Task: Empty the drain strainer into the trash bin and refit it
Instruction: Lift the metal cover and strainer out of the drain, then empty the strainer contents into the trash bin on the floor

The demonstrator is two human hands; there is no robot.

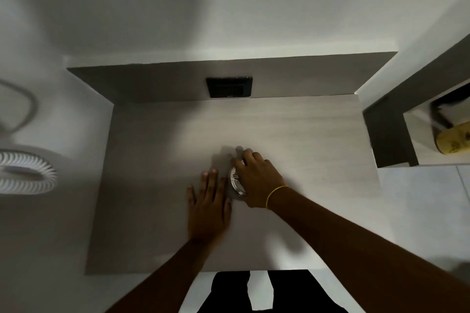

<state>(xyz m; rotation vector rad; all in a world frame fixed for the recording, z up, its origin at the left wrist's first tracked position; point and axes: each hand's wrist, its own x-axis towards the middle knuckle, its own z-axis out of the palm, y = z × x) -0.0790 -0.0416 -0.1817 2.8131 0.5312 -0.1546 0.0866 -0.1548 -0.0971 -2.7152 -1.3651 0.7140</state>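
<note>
Nearest the camera, dark trouser legs [267, 290] stand at the near edge of a pale grey basin [157, 211], and two bare forearms reach forward over it.

The left hand [208, 208] lies flat on the basin floor, palm down, fingers spread and pointing away, gripping nothing. Just to its right, touching or nearly touching its index side, is the strainer [236, 183].

The strainer is a small round metal piece, shiny, with a bright rim and what look like spokes or slots inside; motion blur hides finer detail. Only its left part shows, since the right hand [256, 180] covers the rest. Whether it sits in the drain hole or merely on the floor cannot be told, nor whether anything lies in it.

The right hand arches over the strainer from the right, knuckles up, fingers curled down around its far and top edge, clasping it. A thin yellow band [274, 194] circles that wrist. Shadow falls on the floor just beyond the fingertips.

The basin floor around both hands is bare. Beyond the hands, on the basin's far wall, is a dark rectangular vent [229, 87].

Far to the right of the right hand, an open box-like niche [391, 134] with dark sides holds a yellowish rounded thing [452, 140] and something dark behind it, both blurred. Far to the left of the left hand lies a white ribbed hose [28, 173], with a grey loop [30, 107] beyond it.
</note>
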